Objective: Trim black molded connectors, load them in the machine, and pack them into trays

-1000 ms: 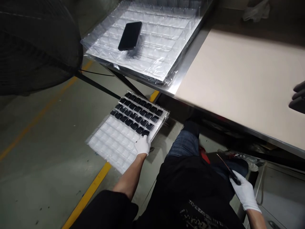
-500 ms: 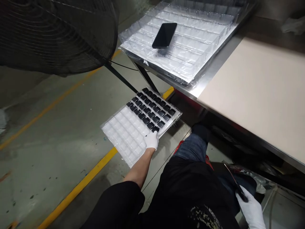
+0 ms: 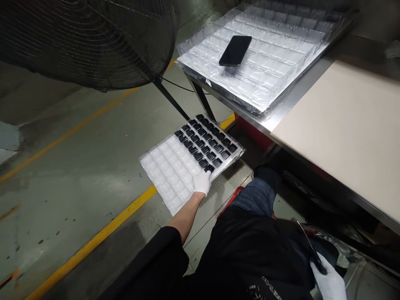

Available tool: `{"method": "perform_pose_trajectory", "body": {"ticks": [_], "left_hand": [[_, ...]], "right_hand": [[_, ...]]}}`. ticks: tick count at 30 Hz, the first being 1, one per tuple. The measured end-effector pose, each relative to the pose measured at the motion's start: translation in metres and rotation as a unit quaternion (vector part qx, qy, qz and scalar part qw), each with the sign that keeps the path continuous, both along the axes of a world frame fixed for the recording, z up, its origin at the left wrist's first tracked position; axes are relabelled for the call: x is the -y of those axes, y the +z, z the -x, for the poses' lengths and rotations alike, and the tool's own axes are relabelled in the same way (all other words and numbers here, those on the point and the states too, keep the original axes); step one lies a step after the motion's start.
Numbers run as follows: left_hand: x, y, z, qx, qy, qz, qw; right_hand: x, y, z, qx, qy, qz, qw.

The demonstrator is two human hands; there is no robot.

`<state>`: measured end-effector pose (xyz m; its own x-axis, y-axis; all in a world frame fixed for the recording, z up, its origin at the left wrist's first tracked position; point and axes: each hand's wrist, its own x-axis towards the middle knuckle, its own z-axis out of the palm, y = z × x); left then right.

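Observation:
Several rows of small black parts [image 3: 205, 137] fill the far right half of a clear plastic compartment tray [image 3: 168, 166], whose near left half has bare pockets. My left hand [image 3: 202, 182], in a white glove, reaches over the tray's near edge. Its fingers are closed at the nearest black part [image 3: 209, 168]; the exact grip is partly hidden. Low on the right, my right hand [image 3: 329, 278], also gloved, wraps round a tool with a black handle [image 3: 319, 264] and a long thin metal shaft pointing up and left; its exact kind is unclear.
A dark phone [image 3: 235, 51] lies on clear compartment trays [image 3: 265, 77] on the metal table. Beside them is a beige board [image 3: 350, 125]. A large caged fan [image 3: 93, 37] stands at upper left. A red stool edge [image 3: 229, 202] shows under me.
The view has shifted, so the table, fan and tray appear farther right. My left hand stays at the same black part, and my right hand keeps the tool.

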<state>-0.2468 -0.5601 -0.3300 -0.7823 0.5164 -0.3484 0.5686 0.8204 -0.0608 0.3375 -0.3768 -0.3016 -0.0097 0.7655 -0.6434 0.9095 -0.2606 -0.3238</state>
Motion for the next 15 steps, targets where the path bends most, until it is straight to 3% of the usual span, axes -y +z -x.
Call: {"method": "perform_pose_trajectory", "body": {"ticks": [7,15], "left_hand": [[-0.002,-0.004,-0.012,-0.030,0.017,-0.008,0.999],[0.003,-0.009,-0.005,-0.039,0.004,0.004,0.999]], "right_hand": [[0.001,-0.007,-0.003,0.002,0.016,-0.031,0.999],[0.019,-0.004,0.004,-0.040,0.024,-0.110,0.993]]}}
